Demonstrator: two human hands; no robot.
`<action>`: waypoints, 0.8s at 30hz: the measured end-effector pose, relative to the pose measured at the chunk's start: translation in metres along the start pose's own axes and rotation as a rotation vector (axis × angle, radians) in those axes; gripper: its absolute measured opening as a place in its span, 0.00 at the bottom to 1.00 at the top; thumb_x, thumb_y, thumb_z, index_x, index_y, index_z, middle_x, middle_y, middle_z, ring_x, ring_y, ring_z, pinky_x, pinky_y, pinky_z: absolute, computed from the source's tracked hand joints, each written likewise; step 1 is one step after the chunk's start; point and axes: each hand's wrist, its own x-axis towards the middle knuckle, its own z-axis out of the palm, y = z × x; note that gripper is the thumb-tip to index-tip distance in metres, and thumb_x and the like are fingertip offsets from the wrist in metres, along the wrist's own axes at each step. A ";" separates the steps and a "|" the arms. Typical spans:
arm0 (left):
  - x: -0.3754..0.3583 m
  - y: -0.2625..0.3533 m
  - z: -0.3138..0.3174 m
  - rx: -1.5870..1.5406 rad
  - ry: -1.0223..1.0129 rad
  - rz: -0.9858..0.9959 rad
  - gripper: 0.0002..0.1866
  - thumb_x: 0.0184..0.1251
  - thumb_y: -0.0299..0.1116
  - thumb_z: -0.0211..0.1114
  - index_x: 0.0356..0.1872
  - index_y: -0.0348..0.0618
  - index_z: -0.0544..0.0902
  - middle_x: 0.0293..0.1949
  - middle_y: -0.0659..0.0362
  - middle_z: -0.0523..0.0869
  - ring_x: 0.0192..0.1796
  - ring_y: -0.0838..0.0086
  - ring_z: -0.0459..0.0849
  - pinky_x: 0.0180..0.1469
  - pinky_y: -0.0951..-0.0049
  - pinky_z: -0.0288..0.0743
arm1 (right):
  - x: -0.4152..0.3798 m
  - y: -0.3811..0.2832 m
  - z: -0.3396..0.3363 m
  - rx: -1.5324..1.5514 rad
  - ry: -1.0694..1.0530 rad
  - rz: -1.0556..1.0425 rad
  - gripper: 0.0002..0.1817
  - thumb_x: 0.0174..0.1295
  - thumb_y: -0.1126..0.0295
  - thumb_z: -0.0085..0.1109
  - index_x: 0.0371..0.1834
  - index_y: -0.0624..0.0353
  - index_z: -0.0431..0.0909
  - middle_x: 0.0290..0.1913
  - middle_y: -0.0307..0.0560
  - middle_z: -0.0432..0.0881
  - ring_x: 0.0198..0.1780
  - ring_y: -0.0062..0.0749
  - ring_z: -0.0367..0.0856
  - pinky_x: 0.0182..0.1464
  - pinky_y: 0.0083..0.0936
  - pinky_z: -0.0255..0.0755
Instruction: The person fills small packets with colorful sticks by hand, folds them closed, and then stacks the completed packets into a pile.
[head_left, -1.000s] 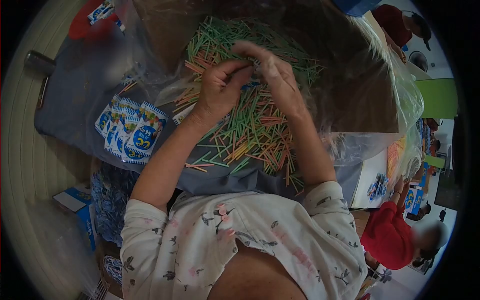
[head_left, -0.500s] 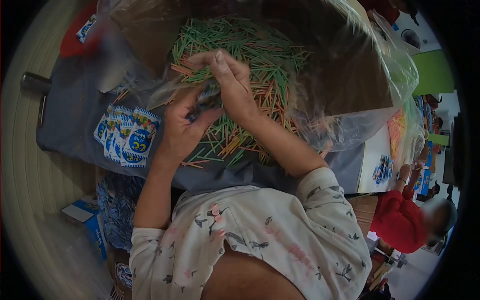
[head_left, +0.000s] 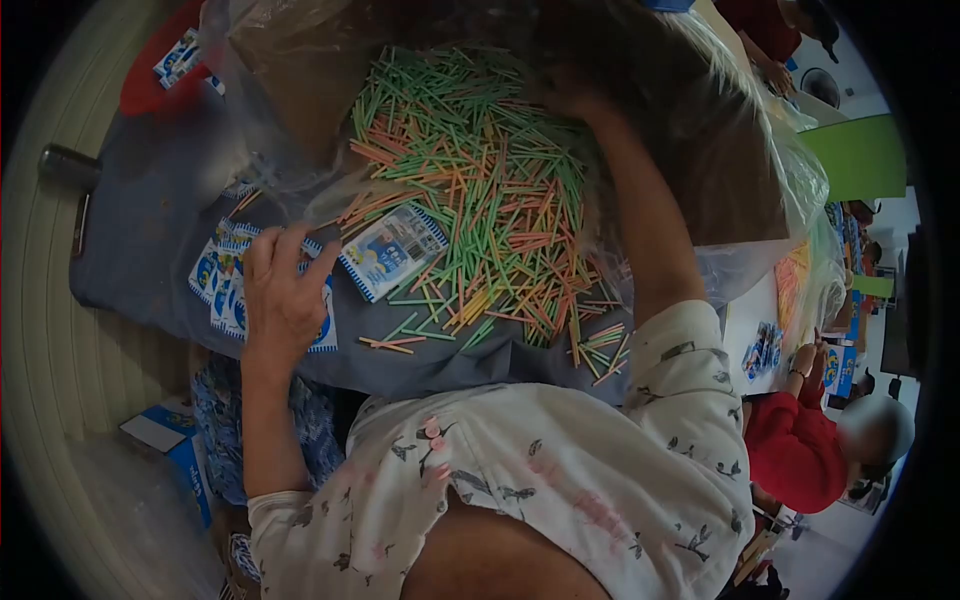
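My left hand (head_left: 282,295) rests over a small pile of blue-and-white printed packets (head_left: 207,272) at the left, its fingers bent and thumb apart. A single blue-and-white packet (head_left: 393,252) lies to the right of that hand, on the edge of a heap of thin green, orange and yellow sticks (head_left: 480,180). My right hand (head_left: 575,95) reaches to the far side of the heap, inside the shadowed plastic-lined box. Its fingers are dark and blurred, so what they touch is hidden.
Clear plastic sheeting (head_left: 715,110) lines the cardboard box (head_left: 690,190) around the heap. A grey cloth (head_left: 150,240) covers the table. More packets (head_left: 180,58) sit in a red container at the upper left. A person in red (head_left: 795,450) works at the right near further packets (head_left: 763,350).
My hands have parted: the left has moved left onto the packet pile, the right up and away into the box. The packet between them now lies on the sticks' edge.
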 end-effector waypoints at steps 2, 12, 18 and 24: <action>0.014 0.019 0.005 -0.184 0.022 -0.036 0.15 0.49 0.21 0.65 0.42 0.39 0.85 0.38 0.55 0.79 0.43 0.60 0.77 0.42 0.62 0.74 | 0.014 -0.016 -0.017 -0.075 -0.189 0.004 0.26 0.61 0.51 0.61 0.54 0.60 0.81 0.48 0.56 0.84 0.50 0.46 0.83 0.56 0.37 0.74; 0.019 0.069 0.050 -0.162 -0.018 -0.014 0.05 0.49 0.23 0.65 0.28 0.39 0.79 0.33 0.54 0.77 0.41 0.62 0.78 0.35 0.69 0.76 | -0.014 0.016 0.002 0.087 -0.053 0.003 0.17 0.63 0.63 0.50 0.48 0.63 0.78 0.44 0.60 0.83 0.44 0.53 0.82 0.47 0.46 0.75; 0.012 0.067 0.063 -0.249 0.082 -0.067 0.04 0.50 0.21 0.63 0.28 0.38 0.79 0.33 0.53 0.77 0.38 0.59 0.77 0.35 0.65 0.76 | -0.050 -0.067 -0.055 0.199 -0.010 0.108 0.19 0.67 0.60 0.51 0.53 0.62 0.77 0.48 0.64 0.81 0.48 0.61 0.80 0.50 0.48 0.73; 0.022 0.067 0.042 -0.503 0.001 -0.274 0.05 0.53 0.20 0.67 0.32 0.35 0.83 0.33 0.54 0.81 0.40 0.56 0.79 0.44 0.59 0.74 | -0.040 -0.064 -0.032 0.147 -0.391 -0.064 0.19 0.59 0.61 0.54 0.50 0.59 0.81 0.54 0.61 0.80 0.59 0.54 0.78 0.62 0.49 0.71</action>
